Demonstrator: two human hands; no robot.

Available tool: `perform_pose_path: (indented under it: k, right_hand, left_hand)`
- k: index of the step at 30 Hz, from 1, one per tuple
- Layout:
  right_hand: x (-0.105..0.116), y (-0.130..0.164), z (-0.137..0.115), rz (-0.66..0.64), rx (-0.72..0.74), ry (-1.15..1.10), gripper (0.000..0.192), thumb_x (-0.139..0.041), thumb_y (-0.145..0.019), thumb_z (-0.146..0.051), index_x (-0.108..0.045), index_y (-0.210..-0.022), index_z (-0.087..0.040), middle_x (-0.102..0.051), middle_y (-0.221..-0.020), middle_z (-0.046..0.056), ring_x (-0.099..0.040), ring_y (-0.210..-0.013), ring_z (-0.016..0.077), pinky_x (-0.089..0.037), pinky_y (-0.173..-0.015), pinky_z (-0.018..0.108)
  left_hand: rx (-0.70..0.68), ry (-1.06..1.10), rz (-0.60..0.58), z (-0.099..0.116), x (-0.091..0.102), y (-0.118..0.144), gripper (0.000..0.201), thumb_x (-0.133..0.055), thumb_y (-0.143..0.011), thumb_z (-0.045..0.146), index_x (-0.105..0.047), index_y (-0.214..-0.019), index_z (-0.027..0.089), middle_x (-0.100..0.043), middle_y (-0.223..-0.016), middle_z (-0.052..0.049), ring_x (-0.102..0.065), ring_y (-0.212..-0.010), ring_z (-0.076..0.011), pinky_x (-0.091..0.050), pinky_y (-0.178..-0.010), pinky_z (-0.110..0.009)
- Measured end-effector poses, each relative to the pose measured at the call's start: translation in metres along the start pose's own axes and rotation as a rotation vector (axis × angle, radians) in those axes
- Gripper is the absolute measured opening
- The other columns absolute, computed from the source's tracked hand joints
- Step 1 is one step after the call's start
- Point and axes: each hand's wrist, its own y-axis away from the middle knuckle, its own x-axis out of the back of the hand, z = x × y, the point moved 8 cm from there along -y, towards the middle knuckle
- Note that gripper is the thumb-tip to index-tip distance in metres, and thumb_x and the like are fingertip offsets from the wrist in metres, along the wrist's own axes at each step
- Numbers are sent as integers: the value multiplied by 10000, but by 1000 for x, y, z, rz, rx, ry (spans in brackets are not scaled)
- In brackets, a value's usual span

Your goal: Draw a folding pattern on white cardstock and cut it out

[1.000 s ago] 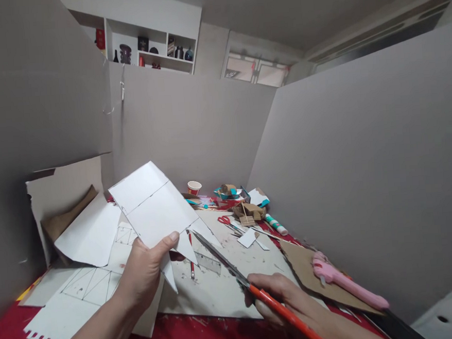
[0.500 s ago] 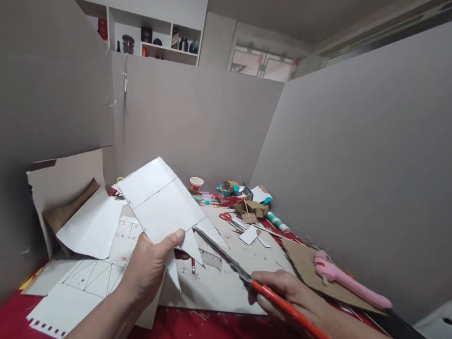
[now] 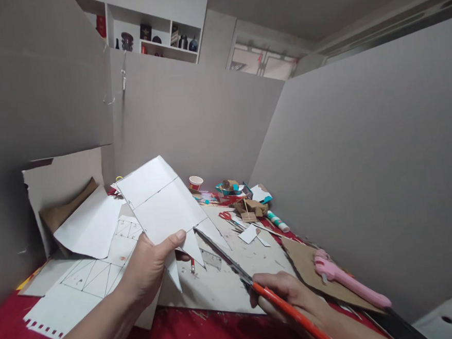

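Observation:
My left hand (image 3: 155, 262) grips a white sheet of card (image 3: 162, 205) marked with dark lines, thumb on top and fingers underneath. Pointed flaps hang from the card's lower edge. In my right hand (image 3: 277, 292) are scissors (image 3: 232, 264) with long dark blades and orange-red handles; some of the fingers are hidden behind them. The blade tips meet the card between two of its flaps, at a drawn line. Below the card lie a clear ruler (image 3: 211, 259) and a red pencil (image 3: 193, 266), both partly covered.
At left, a sheet with drawn triangles (image 3: 90, 277) lies near folded card (image 3: 86, 225). A pink glue gun (image 3: 350, 279) rests on brown cardboard (image 3: 297, 252) at right. Farther back are red-handled scissors (image 3: 226, 216), a paper cup (image 3: 196, 182) and cardboard scraps (image 3: 252, 207). Grey partitions (image 3: 191, 115) surround the table.
The view has shifted very slightly. Both hands, the card and the scissors keep nearly the same positions, with the blade tips still at the same slit.

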Motion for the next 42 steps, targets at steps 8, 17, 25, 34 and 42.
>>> perform_pose_path:
  k: [8,17,25,34,42]
  right_hand:
    - [-7,0,10,-53,51,-95,583,-366,-907,-713,-378,-629,-201,-350,-555,-39,-285,-531,100,-254,-504,244]
    - [-4,4,12,-33,-29,-56,554,-428,-897,-688,-472,-672,-185,-383,-595,-29,-336,-579,107,-308,-535,221]
    - [-11,7,12,-108,-101,-190,570,-432,-882,-717,-501,-724,-173,-392,-602,-32,-325,-538,91,-266,-475,207]
    - [-19,18,33,-109,-155,-355,519,-547,-869,-651,-438,-669,-184,-422,-594,-33,-331,-506,69,-265,-455,191]
    - [-15,18,19,-127,-97,-263,605,-423,-878,-740,-524,-700,-171,-469,-587,-9,-392,-528,101,-337,-500,216]
  left_hand:
    - [3,3,-11,-1,-1,1,297,-800,-709,320,-697,-937,160,-678,-854,-36,-612,-684,-157,-556,-583,-270]
    - [2,-39,-47,-1,-1,0,219,-794,-714,340,-704,-777,151,-679,-702,-41,-603,-601,-151,-524,-584,-269]
    - [-1,-107,-69,0,2,-1,218,-792,-721,365,-713,-760,166,-679,-724,-38,-603,-578,-141,-518,-575,-260]
    - [-1,-241,-102,9,2,0,281,-782,-719,420,-676,-645,171,-601,-541,-12,-539,-483,-127,-418,-447,-223]
    - [-69,-341,-138,20,-1,0,303,-755,-733,430,-661,-575,189,-595,-527,-16,-540,-516,-146,-429,-495,-245]
